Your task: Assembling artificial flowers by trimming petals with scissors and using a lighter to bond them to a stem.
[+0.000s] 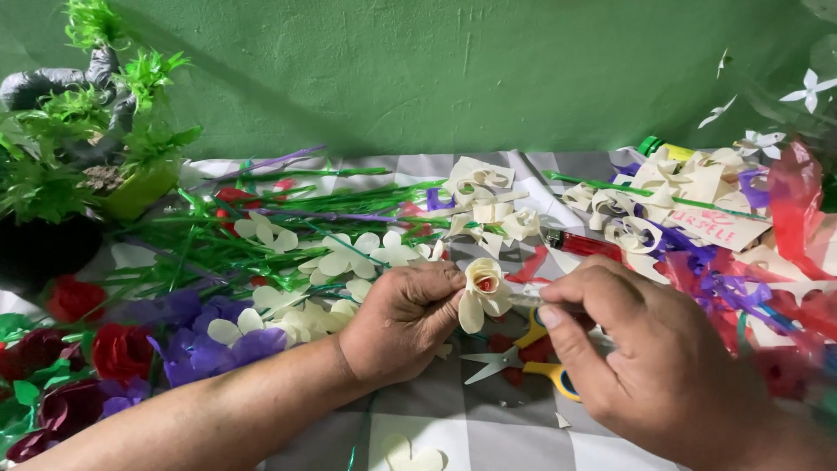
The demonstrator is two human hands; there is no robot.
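My left hand [403,321] is pinched shut around the base of a cream paper rose [482,290], its rolled centre showing a red core and its outer petals flaring loose. My right hand [649,362] is closed on a thin pale stem or stick [526,299] that runs straight into the flower's side; I cannot tell exactly what it is. The rose sits in the air between both hands, just above the checked cloth on the desk [488,427].

To do this well, I judge I should keep the left fingertips low on the bud so the petals are not crushed, and feed the stick in line with the roll's axis, turning gently rather than pushing hard.

Yellow-handled scissors [521,359] lie open directly below the rose, near my right hand. Finished cream flowers on green stems [344,255] lie to the left, with purple flowers [205,344] and red roses [120,351] beyond. Curled cream paper cut-outs [628,209] are heaped at the back right, near a red lighter [582,244].
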